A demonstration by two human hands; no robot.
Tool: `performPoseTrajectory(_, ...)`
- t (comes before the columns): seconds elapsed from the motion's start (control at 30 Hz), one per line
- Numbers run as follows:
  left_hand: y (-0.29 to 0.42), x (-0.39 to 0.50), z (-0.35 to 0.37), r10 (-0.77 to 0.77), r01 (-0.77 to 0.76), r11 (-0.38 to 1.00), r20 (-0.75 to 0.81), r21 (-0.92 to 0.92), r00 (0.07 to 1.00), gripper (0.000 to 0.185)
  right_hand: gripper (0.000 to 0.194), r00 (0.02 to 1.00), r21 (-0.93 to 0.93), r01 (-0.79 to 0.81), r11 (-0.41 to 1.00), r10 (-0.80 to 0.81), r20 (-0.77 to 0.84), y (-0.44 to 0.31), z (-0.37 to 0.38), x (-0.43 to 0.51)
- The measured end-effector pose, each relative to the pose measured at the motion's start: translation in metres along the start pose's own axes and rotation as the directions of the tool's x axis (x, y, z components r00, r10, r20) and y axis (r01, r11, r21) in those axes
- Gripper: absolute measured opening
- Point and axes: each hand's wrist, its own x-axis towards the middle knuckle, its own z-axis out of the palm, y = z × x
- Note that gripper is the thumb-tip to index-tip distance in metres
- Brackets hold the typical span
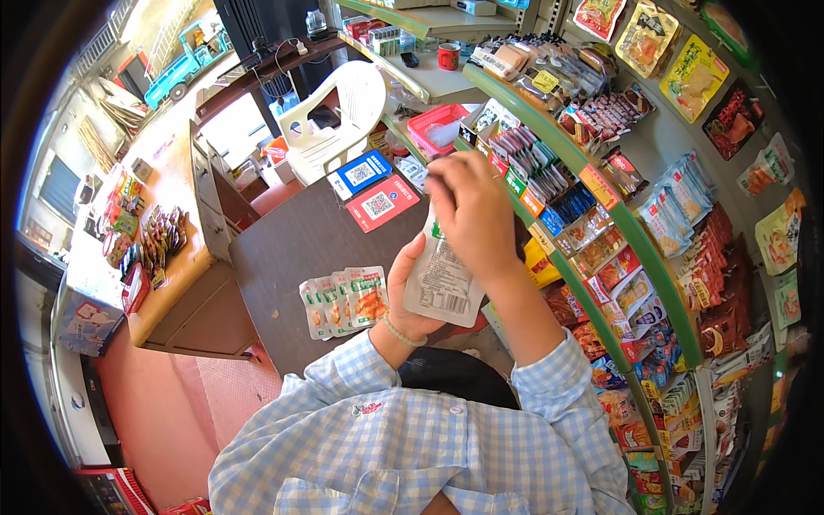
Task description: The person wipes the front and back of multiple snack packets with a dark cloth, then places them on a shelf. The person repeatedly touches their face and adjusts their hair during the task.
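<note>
A white foil snack pouch [444,286], its printed back and barcode facing up, is held in my left hand [409,315] above the right edge of a dark table [270,248]. My right hand [467,199] is bent over the upper end of this pouch. Its fingers curl at the top edge, and whether they pinch the foil is hidden from me. To the left, several similar pouches [367,297] with green-and-orange fronts lie overlapped in a row on the table.
Beyond the pouches lie a blue code card [360,174] and a red code card [382,205]. Green-edged shelves [618,270] crowded with packaged snacks curve along the right. A white plastic chair [335,122] stands behind the table. At left is a wooden counter [187,283] bearing snack packs.
</note>
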Motion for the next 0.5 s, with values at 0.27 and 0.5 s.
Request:
performPoseTrajectory(0.27,0.021,0.012,-0.004,0.159,-0.161,0.986,0.052,0.05,0.986,0.047,0.029,1.0,-0.013,-0.018,1.0,0.018,-0.005,-0.021,0.0,-0.064)
performPoseTrajectory(0.5,0.001,0.012,-0.006,0.066,-0.066,0.998,0.043,0.001,0.997,0.051,0.022,0.992,-0.044,0.122,0.992,-0.123,-0.023,-0.015,-0.01,-0.023)
